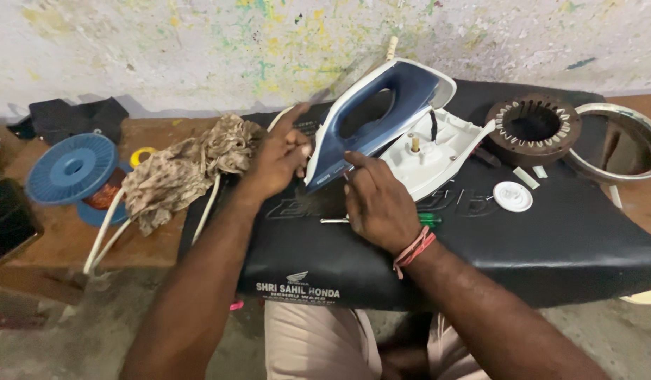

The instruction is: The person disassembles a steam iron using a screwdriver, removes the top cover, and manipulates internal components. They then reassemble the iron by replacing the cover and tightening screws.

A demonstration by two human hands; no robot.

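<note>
In the head view, a blue-and-white clothes iron (pixel 382 119) is propped open on a black seat cushion (pixel 551 246), its blue handle shell tilted up off the white body. The left hand (pixel 279 158) is curled against the shell's rear edge; the right hand (pixel 374 204) is closed, its contents hidden. The shell is best steadied while raised, so the cord (pixel 209 204) is not strained.

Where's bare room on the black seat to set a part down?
Free: the black seat near the person, right of the right hand, below the white round cap. Crowded: around the iron, both hands, the left hand, the screwdriver, the motor core at the back.
</note>
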